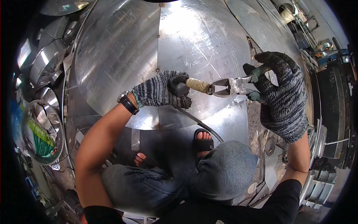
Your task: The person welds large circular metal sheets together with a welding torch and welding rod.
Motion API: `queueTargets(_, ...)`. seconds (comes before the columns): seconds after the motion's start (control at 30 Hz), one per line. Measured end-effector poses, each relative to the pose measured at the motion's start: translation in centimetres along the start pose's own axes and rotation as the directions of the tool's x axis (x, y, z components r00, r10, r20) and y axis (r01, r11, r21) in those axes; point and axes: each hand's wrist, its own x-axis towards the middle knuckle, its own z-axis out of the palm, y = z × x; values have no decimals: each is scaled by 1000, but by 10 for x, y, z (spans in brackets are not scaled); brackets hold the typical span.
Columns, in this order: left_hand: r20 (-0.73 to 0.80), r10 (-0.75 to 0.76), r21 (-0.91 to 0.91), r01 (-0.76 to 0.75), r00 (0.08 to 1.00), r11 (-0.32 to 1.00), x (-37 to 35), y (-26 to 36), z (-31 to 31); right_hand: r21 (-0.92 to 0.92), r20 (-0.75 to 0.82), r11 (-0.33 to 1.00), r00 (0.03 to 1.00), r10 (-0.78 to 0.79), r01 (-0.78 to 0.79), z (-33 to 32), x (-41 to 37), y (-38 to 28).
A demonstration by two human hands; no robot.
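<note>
My left hand [162, 89], in a grey and black knitted glove, is wrapped round the dark handle of a torch-like tool [197, 85] with a worn tan sleeve. A black cable runs down from this tool. In my right hand [285, 93], gloved the same way, are the green grips of metal pliers [238, 86]. The plier jaws point left and meet the dark end of the tan sleeve. Both tools hang above a large round sheet of shiny metal [119, 56] with a seam dotted by small brown spots.
A round container [29, 143] with green and white packets stands at the left, below curved metal pieces [46, 61]. Metal strips and dark bars [333, 112] lie along the right. My sandalled feet [204, 143] are near the sheet's lower edge.
</note>
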Motion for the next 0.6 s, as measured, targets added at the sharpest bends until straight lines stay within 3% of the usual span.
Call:
queueTargets(0.07, -3, 5, 8, -5, 1000, 1000, 1, 5, 0, -201, 13, 960, 980, -196, 195, -4, 1, -1)
queueTargets(0.27, -23, -24, 30, 25, 999, 999, 3, 8, 0, -196, -68, 977, 993, -94, 79, 2, 8, -5)
queueTargets(0.37, -66, -27, 72, 32, 997, 997, 3, 9, 0, -173, -6, 968, 982, -187, 183, 2, 3, -1)
queueTargets(0.5, -76, 2, -18, -3, 997, 1000, 3, 5, 0, -177, -3, 975, 991, -137, 134, 5, 5, -3)
queueTargets(0.57, -72, -29, -8, 28, 997, 1000, 4, -1, -2, -30, 85, 984, 982, -171, 174, 11, 6, 3)
queueTargets(0.6, -67, -60, 0, 60, 996, 998, 5, -6, -3, 196, 142, 981, 989, -31, 3, 24, 3, 7)
